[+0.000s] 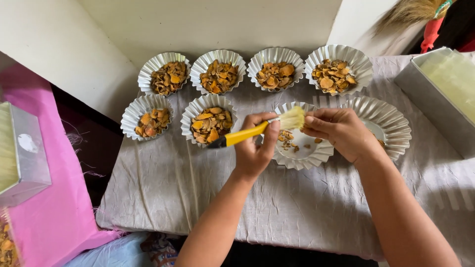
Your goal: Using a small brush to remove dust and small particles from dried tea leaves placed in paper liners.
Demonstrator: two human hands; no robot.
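Left hand (255, 151) clenched round yellow plastic handle of small brush w/ pale straw-coloured bristles (257, 131), black tip of handle pointing left, bristles pointing right. Right hand (341, 132) pinching at bristle tips, fingers closed on them (whether a chip sits between fingertips: cannot tell). Both hands hovering just over fluted silver foil cup, near row, third from left (303, 157), nearly bare inside, only a few orange-brown crumbs scattered on its flat base.

Judging by the grip, best done w/ light strokes: brush kept low over the cup so loosened bits drop inside, not onto the cloth; bristles fanned gently, not yanked, since thin and splayed already.

Six other fluted foil cups filled w/ dried orange-brown sliced chips (218, 76): four in far row, two at left of near row. Chips look brittle, curled, matte, uneven in shape. Rightmost near cup (391, 121) partly hidden behind right wrist, mostly bare. Cups thin, shiny, crimped at rim, prob. easy to dent or tip.

All resting on wrinkled grey cloth (198, 193) w/ faint sheen. Pink fabric (44, 212) at left, frayed at edge. Metal rectangular tin (22, 153) at left, another tin w/ pale yellow contents (445, 84) far right. Straw broom head (410, 11) at far right top.
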